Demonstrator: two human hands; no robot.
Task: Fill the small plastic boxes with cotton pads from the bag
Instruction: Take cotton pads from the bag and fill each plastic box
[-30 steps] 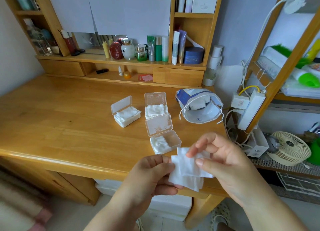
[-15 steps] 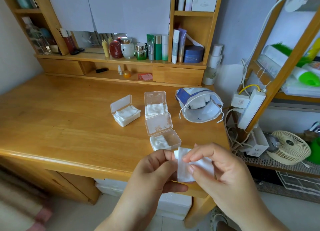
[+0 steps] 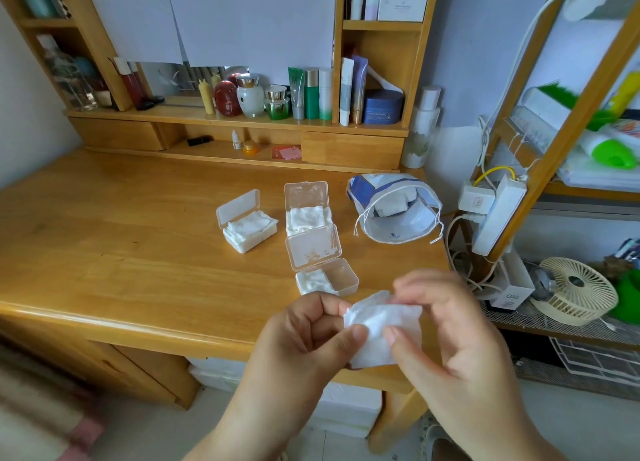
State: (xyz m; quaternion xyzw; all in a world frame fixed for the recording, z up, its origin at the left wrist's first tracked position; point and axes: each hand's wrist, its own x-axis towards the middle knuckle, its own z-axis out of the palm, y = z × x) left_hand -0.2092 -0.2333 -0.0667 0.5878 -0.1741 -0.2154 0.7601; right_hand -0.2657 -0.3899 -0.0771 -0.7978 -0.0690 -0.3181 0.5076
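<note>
A wooden table [image 3: 138, 252] with three small plastic boxes and a bag.

Both hands hold white cotton pads [image 3: 379, 325] just over the table's front edge: the left hand [image 3: 304, 343] pinches one side, the right hand [image 3: 446, 336] pinches the other, though its fingers look blurry. The near box [image 3: 327, 280] is half full, the far box [image 3: 306, 214] and the left box [image 3: 247, 226] are full, and the bag [image 3: 394, 211] lies open to their right.

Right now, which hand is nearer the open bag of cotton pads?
Right. The right hand is below the bag, toward the desk's front edge; the left hand is farther left, below the nearest box.
</note>
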